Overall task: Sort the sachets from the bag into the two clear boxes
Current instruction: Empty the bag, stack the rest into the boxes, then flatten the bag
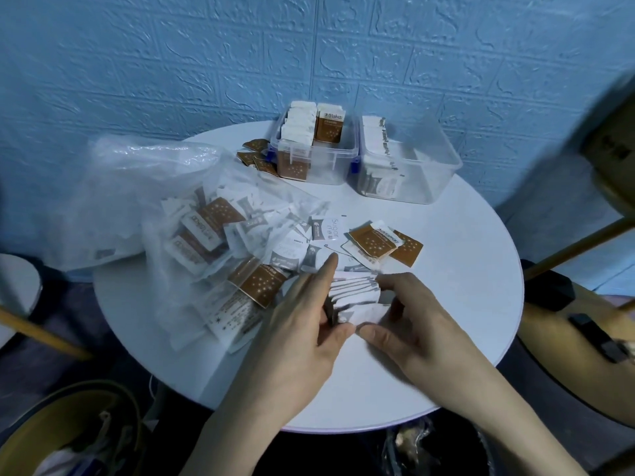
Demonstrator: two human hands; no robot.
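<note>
While both hands are working at the near middle of the round white desk [464, 304], a fanned stack of white sachets [355, 293] is standing on edge between them. The left hand [305, 324] is lying along the stack's left side with fingers fairly straight and the thumb pressing the near corner; the right hand [409, 310] is curling round the right side, thumb meeting the same corner, so both are holding the stack.

Just beyond the stack, loose white sachets [326, 231] and a few brown sachets [374, 243] are lying flat, the brown ones overlapping. To the left, the clear plastic bag [144, 187] is sprawling over the desk's left rim, its mouth spilling mixed brown and white sachets toward the hands. At the far edge, two clear boxes are sitting side by side, touching or nearly so: the left box [316, 166] is holding upright brown sachets packed close, the right box [433, 166] is holding white ones at its left end, with its right part open. A few more brown sachets [257, 156] are lying just left of the left box.

Bare desk is showing on the right side, between the loose sachets and the right box, and along the near rim under the wrists.

Behind the desk a blue embossed wall [206, 63] is rising close. Wooden chair legs [567, 245] are angling in at the right, and a round yellowish basket [44, 438] is sitting on the dark floor at lower left.
</note>
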